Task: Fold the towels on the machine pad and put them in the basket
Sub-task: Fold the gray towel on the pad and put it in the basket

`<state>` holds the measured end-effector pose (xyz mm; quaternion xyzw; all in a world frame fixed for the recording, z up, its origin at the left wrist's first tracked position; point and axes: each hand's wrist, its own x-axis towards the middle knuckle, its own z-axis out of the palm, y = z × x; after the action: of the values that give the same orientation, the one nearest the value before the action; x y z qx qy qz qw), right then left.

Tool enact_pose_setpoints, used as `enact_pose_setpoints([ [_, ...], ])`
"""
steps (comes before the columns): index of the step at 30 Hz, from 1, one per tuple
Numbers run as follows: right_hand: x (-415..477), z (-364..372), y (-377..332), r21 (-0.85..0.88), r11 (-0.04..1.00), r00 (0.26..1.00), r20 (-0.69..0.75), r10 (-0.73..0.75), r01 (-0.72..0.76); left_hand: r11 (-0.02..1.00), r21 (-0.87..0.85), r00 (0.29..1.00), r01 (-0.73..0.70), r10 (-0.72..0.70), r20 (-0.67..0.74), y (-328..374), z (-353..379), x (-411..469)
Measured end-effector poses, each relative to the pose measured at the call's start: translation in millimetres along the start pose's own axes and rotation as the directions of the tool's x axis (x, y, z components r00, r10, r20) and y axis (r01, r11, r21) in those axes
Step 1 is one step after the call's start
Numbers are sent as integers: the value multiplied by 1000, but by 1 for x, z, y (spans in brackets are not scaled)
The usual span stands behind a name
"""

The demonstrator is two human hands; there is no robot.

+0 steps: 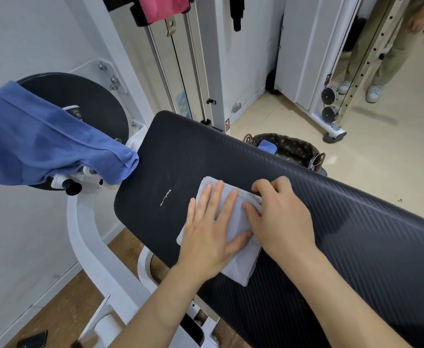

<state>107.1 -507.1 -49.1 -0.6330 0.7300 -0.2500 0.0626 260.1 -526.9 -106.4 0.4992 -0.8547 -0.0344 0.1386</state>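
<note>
A small grey towel [238, 267], folded into a compact rectangle, lies on the black machine pad [185, 149]. My left hand [210, 237] lies flat on it with straight, spread fingers. My right hand [281, 217] rests on the towel's right edge, fingers curled down over the fold near the top corner. A blue towel [42, 139] hangs unfolded over the round black disc at the left. Beyond the pad's far edge stands the dark lined basket [296, 146], with a folded blue towel [267, 146] showing inside.
White machine frame [85, 237] curves below the pad at left. Steel guide rods and a cable run up behind the pad. A person in beige trousers [386, 46] stands at the back right by a pulley column. A dark phone [33, 340] lies on the wooden floor.
</note>
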Motion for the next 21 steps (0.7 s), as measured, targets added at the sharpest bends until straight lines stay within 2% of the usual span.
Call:
enact_pose_setpoints([
  [3, -12, -11, -5, 37, 986, 979, -131, -156, 162, 999, 14, 997, 41, -42, 68, 0, 5, 4],
  [5, -24, -12, -7, 136, 953, 962, -66, -264, 271, 999, 25, 995, 32, -35, 93, 0, 5, 5],
  [6, -30, -9, -7, 168, 945, 959, -9, -282, 280, 999, 37, 994, 34, -38, 101, 0, 6, 5],
  [8, -37, 2, -4, 127, 959, 964, 51, -262, 254, 998, 26, 992, 48, -51, 115, 1, 6, 6],
  [11, -38, 13, 3, 117, 970, 973, 53, -223, 216, 1000, -19, 993, 23, -21, 117, 0, 0, 7],
  [17, -18, 4, 17, 325, 940, 982, 120, -144, 98, 991, -126, 996, -37, 48, 82, -5, -7, -37],
  [19, -13, -2, 19, 425, 904, 984, 144, -107, 36, 995, -99, 993, -29, 41, 114, -5, 3, -44],
  [21, -18, -9, 17, 433, 901, 976, 183, -116, 26, 999, -42, 992, -21, 26, 126, -3, 10, -40],
])
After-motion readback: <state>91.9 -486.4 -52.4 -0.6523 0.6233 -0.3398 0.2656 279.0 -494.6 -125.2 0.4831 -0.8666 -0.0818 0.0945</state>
